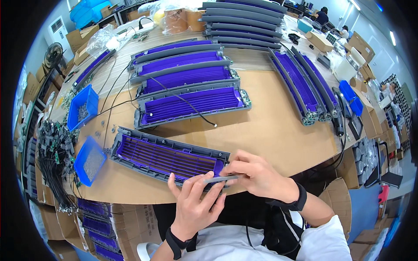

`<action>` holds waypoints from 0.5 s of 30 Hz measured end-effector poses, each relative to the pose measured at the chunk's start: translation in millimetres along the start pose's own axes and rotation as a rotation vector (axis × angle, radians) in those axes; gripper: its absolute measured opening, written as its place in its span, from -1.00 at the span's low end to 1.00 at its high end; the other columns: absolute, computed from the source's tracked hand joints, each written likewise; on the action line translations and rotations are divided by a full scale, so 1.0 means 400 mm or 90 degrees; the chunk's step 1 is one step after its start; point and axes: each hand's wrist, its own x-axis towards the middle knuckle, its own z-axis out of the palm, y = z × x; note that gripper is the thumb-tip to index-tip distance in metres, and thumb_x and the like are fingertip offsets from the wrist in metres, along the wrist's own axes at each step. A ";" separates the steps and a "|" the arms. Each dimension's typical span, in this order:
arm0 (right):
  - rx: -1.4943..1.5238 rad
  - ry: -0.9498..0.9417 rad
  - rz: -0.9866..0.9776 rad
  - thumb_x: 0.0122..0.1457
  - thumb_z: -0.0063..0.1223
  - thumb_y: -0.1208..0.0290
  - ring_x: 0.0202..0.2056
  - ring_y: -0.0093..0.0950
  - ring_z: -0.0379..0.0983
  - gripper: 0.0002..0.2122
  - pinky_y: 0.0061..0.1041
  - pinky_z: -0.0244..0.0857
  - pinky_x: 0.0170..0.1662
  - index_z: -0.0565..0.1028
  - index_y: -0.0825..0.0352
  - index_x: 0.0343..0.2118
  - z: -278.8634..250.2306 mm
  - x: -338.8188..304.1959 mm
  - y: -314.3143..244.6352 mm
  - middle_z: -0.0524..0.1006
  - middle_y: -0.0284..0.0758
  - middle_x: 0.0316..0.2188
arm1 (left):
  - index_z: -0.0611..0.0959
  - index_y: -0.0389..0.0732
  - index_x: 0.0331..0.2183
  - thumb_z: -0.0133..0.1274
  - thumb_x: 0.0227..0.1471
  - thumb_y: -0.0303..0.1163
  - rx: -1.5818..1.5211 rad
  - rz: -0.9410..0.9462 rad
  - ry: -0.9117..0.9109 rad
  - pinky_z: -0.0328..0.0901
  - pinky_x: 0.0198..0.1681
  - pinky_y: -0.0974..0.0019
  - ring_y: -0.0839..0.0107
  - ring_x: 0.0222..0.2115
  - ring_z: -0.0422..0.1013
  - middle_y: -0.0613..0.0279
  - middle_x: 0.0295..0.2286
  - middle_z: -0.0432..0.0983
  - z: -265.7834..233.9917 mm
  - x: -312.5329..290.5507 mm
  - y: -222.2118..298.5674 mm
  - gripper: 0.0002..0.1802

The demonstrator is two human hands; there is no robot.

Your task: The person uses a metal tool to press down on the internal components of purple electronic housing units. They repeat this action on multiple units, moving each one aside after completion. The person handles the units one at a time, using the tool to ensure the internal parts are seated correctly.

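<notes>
Between my two hands is a small, thin, flat grey strip (pixel 220 179), whose exact kind I cannot make out. The fingertips of my left hand (pixel 193 202) hold its left end. My right hand (pixel 263 176) pinches the other end, its fingers curled and partly hidden. Under and just beyond the fingers, a long dark-grey frame with a purple slatted grille (pixel 170 153) lies slanted on the brown cardboard sheet (pixel 270 143). Its right end is partly covered by my hands. Both wrists wear black bands.
Several similar purple panels (pixel 191 104) lie farther back, a loose cable across them. More stand at the right (pixel 300 82), beside a power screwdriver (pixel 338 117). Blue bins of small parts (pixel 90 161) and a heap of black wires (pixel 54 161) are at the left.
</notes>
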 end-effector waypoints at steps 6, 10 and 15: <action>-0.230 0.041 0.026 0.00 0.11 0.63 -0.44 -0.24 0.44 -0.66 -0.32 0.30 -0.46 0.47 0.27 -0.11 -0.024 -0.073 -0.023 0.40 -0.25 -0.44 | 0.71 -0.01 -0.26 0.23 -0.11 -0.28 0.012 -0.003 -0.031 -0.21 0.23 -0.16 0.28 -0.15 0.36 0.26 -0.14 0.45 -0.005 -0.003 -0.001 -0.74; -0.350 -0.029 0.032 0.00 0.14 0.55 -0.65 -0.37 0.37 -0.50 -0.38 0.20 -0.65 0.43 0.14 0.08 -0.016 -0.110 -0.042 0.34 -0.35 -0.57 | 0.70 -0.01 -0.25 0.19 -0.03 -0.20 0.037 0.010 -0.036 -0.19 0.22 -0.14 0.27 -0.14 0.35 0.25 -0.12 0.45 -0.003 -0.004 -0.003 -0.76; -0.379 -0.041 0.022 -0.02 0.15 0.53 -0.74 -0.47 0.31 -0.33 -0.45 0.10 -0.75 0.33 0.04 0.25 -0.002 -0.106 -0.035 0.31 -0.38 -0.64 | 0.70 -0.01 -0.26 0.14 0.04 -0.14 0.052 0.019 -0.041 -0.19 0.22 -0.13 0.26 -0.12 0.34 0.23 -0.08 0.45 0.003 -0.005 -0.009 -0.75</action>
